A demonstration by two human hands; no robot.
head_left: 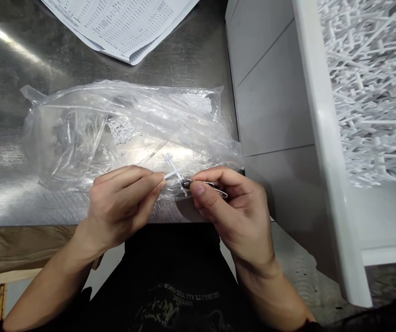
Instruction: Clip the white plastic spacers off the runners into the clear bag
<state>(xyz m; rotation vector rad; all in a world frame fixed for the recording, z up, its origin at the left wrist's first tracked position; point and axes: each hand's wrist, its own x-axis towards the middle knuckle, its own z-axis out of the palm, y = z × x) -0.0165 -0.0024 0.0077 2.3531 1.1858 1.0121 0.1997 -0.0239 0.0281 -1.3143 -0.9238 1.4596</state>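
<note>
Between the thumb and fingertips of my left hand [125, 203] is one arm of a small white plastic sprue [171, 162], branched like a cross. My right hand [234, 207] pinches a shiny metal nail clipper [186, 183], its head against the lower branch of the sprue. Whether the jaws are closed on the plastic is too small to tell. Just beyond both hands lies a clear plastic bag [80, 124] with many tiny white pieces [121, 131] in it.
The bag rests on a metal table [4, 152]. Printed sheets [122, 23] lie at the far side. To the right, a white bin [333, 152] with a raised wall holds a heap of white plastic sprues [378, 92]. Brown material [21, 246] shows below the table's front edge.
</note>
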